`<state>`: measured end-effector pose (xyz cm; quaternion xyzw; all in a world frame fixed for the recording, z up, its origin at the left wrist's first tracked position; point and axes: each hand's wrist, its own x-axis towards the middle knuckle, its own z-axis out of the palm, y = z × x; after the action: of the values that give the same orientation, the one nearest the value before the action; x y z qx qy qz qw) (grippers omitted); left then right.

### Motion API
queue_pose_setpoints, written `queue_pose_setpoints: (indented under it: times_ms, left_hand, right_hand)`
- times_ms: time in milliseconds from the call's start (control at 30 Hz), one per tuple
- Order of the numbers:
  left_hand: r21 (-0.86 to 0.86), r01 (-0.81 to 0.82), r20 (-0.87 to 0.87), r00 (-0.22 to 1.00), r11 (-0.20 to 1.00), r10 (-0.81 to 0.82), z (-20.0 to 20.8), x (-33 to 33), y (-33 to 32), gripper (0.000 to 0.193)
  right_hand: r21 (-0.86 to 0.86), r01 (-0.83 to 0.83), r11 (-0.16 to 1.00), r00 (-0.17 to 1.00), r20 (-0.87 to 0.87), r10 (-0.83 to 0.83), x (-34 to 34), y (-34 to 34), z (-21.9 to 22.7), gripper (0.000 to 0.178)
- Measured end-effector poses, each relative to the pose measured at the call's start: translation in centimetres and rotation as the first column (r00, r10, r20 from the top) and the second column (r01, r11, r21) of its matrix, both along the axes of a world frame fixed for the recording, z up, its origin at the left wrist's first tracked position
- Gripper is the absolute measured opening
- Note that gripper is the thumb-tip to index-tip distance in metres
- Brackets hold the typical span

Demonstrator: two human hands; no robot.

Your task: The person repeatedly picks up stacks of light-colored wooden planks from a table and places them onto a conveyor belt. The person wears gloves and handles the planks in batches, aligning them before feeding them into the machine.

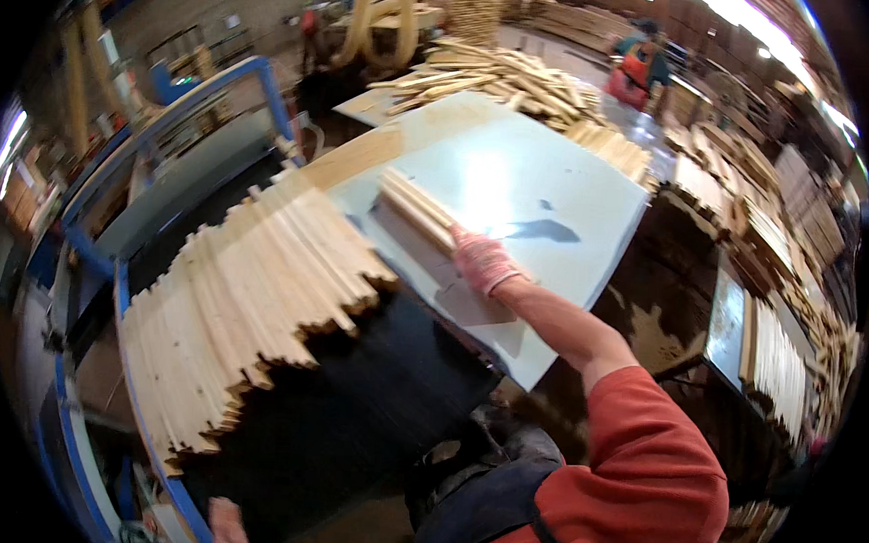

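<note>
My right hand [485,261], in a pink-and-white work glove, is closed round the near end of a small bundle of wooden strips [413,206]. The bundle lies over the pale, shiny tabletop [576,185]. At the lower edge, next to the blue frame, only part of my left hand [227,525] shows; its fingers are too blurred to make out. Between the two hands, a wide row of light wooden strips [247,289] lies side by side on a black surface [353,403], their near ends uneven.
A blue metal frame [173,497] borders the row on the left. Behind the tabletop is a loose heap of wooden strips [508,78]. A person in an orange vest [636,70] is at the far right. More strips stand on a side table [778,370] at right.
</note>
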<state>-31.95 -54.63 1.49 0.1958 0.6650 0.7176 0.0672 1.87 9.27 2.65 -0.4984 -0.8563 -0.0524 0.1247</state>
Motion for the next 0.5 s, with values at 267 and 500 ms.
queue_pose_setpoints:
  times_ms: [267,500]
  left_hand:
    - [0.175,0.713,0.386,0.584,0.678,-0.714,-2.0,8.3,14.2,0.062]
    - [0.035,0.975,0.542,0.167,0.220,-0.823,2.0,12.8,27.2,0.055]
  right_hand:
    - [0.442,-0.137,0.887,0.987,-0.016,0.161,-9.4,2.3,-5.4,0.020]
    - [0.231,-0.208,0.950,0.848,-0.442,0.293,-5.7,-4.1,-0.8,0.037]
